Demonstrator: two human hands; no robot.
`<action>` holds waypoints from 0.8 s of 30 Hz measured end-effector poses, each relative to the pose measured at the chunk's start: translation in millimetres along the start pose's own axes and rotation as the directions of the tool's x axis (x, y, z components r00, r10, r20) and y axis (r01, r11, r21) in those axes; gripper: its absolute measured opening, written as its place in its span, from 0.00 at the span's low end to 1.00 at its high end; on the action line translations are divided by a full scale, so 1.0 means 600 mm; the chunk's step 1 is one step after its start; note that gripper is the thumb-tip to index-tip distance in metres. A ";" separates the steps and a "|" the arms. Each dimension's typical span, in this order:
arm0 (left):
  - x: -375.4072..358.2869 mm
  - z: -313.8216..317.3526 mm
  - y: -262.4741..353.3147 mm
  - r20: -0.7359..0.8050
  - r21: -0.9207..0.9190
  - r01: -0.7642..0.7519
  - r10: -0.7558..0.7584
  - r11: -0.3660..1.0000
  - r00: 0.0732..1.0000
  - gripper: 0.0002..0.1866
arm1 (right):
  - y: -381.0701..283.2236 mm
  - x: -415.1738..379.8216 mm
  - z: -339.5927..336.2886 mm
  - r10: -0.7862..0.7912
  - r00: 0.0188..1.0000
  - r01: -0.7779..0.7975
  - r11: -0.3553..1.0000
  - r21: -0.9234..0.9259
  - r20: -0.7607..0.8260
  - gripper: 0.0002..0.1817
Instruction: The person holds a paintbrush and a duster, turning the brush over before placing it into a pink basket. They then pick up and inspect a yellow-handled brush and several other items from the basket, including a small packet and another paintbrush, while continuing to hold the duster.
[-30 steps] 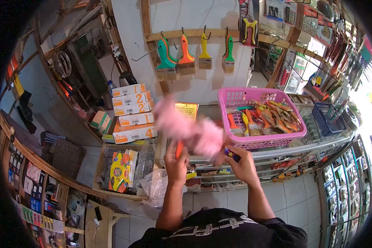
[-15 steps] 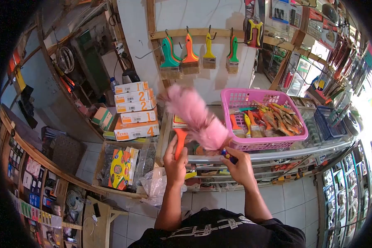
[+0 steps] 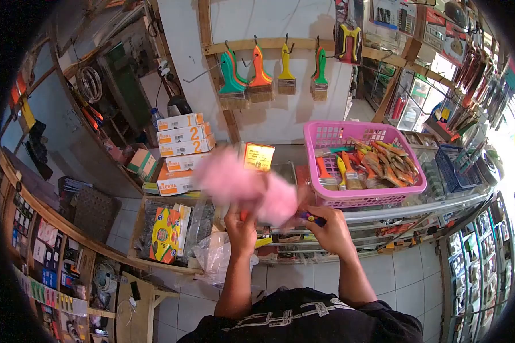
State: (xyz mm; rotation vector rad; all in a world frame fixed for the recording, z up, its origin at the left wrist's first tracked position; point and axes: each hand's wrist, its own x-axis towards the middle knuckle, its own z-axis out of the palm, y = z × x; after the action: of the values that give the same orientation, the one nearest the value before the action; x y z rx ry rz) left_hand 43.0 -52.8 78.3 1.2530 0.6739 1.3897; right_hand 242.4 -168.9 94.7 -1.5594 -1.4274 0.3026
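Observation:
My left hand (image 3: pixel 241 233) is closed around the orange handle of a paintbrush (image 3: pixel 258 158), held upright over the counter's edge. The brush's head bears a yellow and red label; most of its handle is hidden behind pink fluff. In my right hand (image 3: pixel 331 233) is the dark, colourful handle of a pink feather duster (image 3: pixel 279 199). Blurred by motion, the duster reaches left across the front of the paintbrush and my left fingers. A pink plastic basket (image 3: pixel 365 198) of paintbrushes stands on the glass counter, just beyond my right hand.
Several paintbrushes (image 3: pixel 260 71) hang from hooks on a wooden rail behind the counter. Stacked boxes (image 3: pixel 176 186) stand at left, above an open wooden box holding a yellow-green carton (image 3: pixel 169 234). A blue basket (image 3: pixel 458 170) sits to the right. Clear plastic (image 3: pixel 216 254) hangs beside my left forearm.
The feather duster has swung down and to the left, now crossing the paintbrush's handle. The paintbrush's label has come into fuller view. Both hands keep their holds.

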 end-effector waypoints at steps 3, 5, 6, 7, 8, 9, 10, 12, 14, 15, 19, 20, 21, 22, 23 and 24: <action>0.008 -0.025 -0.033 0.006 0.116 -0.063 0.062 0.991 0.998 0.13 | -0.014 0.002 -0.005 0.113 0.994 -0.113 0.994 0.004 -0.012 0.19; 0.007 -0.021 -0.018 0.029 0.099 -0.029 0.026 0.995 0.999 0.13 | -0.022 0.003 -0.011 0.008 0.999 -0.008 1.000 0.004 0.053 0.19; 0.007 -0.018 -0.012 0.031 0.083 -0.009 0.006 0.997 1.000 0.14 | -0.023 0.004 -0.013 -0.044 0.995 0.044 0.999 0.006 0.088 0.19; 0.008 -0.015 -0.006 0.034 0.068 0.013 -0.016 0.998 0.999 0.17 | -0.023 0.006 -0.011 -0.020 0.999 0.018 0.999 0.043 0.043 0.20; 0.010 -0.011 0.001 0.037 0.054 0.035 -0.037 0.998 0.999 0.19 | -0.021 0.012 -0.008 0.006 1.000 -0.006 0.997 0.081 -0.002 0.21; 0.013 -0.007 0.011 0.042 0.040 0.057 -0.058 0.998 0.997 0.21 | -0.018 0.018 -0.006 0.033 0.998 -0.028 0.992 0.120 -0.046 0.22; 0.013 0.009 0.025 0.019 0.005 0.010 -0.010 1.000 1.000 0.26 | -0.008 0.022 -0.008 0.002 1.000 0.000 0.997 0.078 -0.028 0.22; 0.017 0.001 0.012 0.025 -0.068 0.050 -0.049 0.996 0.999 0.27 | 0.012 0.033 -0.018 -0.062 0.998 0.062 0.998 -0.006 0.012 0.22; 0.030 -0.038 -0.039 0.064 -0.092 0.116 -0.110 0.989 0.992 0.30 | -0.002 0.040 -0.026 -0.067 0.998 0.067 0.998 -0.010 -0.005 0.22; 0.030 -0.029 -0.024 0.070 -0.112 0.111 -0.104 0.987 0.992 0.29 | -0.010 0.042 -0.030 -0.070 0.997 0.070 0.997 -0.012 -0.014 0.22; 0.040 0.001 0.034 0.112 -0.193 0.121 -0.100 0.974 0.989 0.24 | -0.018 0.048 -0.039 -0.025 1.000 0.025 0.999 0.022 -0.014 0.22; 0.045 -0.008 0.018 0.118 -0.219 0.133 -0.109 0.967 0.987 0.24 | -0.005 0.048 -0.035 -0.031 0.999 0.032 0.999 0.032 -0.029 0.22; 0.047 -0.007 0.019 0.125 -0.245 0.144 -0.116 0.959 0.985 0.23 | -0.005 0.048 -0.033 -0.038 0.998 0.040 0.998 0.043 -0.044 0.22; 0.047 -0.006 0.023 0.143 -0.253 0.147 -0.113 0.956 0.983 0.24 | -0.008 0.047 -0.036 -0.019 0.999 0.020 0.999 0.050 -0.033 0.22; 0.045 -0.003 0.029 0.164 -0.260 0.150 -0.110 0.954 0.980 0.24 | -0.016 0.043 -0.040 0.002 1.000 0.000 0.998 0.057 -0.024 0.22; 0.044 0.001 0.036 0.184 -0.269 0.154 -0.107 0.951 0.977 0.24 | -0.022 0.041 -0.044 0.022 1.000 -0.021 0.998 0.063 -0.014 0.22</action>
State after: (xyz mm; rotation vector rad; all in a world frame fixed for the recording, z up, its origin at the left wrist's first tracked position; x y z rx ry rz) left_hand 40.4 -33.2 106.5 1.0633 0.4181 1.2074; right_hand 260.0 -162.0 127.9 -1.5240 -1.3785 0.3449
